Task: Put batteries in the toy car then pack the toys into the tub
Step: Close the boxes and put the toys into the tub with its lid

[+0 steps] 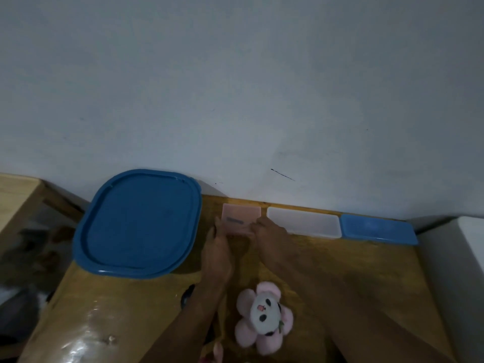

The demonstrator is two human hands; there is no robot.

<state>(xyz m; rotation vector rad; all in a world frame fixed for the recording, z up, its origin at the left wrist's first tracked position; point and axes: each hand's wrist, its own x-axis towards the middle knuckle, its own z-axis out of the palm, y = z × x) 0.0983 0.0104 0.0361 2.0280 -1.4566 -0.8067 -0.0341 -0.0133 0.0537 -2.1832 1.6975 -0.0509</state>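
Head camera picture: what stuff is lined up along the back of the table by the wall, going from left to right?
Big blue lid → small pink box, which both hands are touching → clear whitish box → small blue box.

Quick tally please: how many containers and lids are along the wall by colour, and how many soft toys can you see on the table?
Blue: 2, the big blue lid and the small blue box
Pink: 1, the pink box, held at its edges by the left hand and right hand
Clear white: 1, the clear box
Soft toys: 1, the panda flower plush
Total: 5
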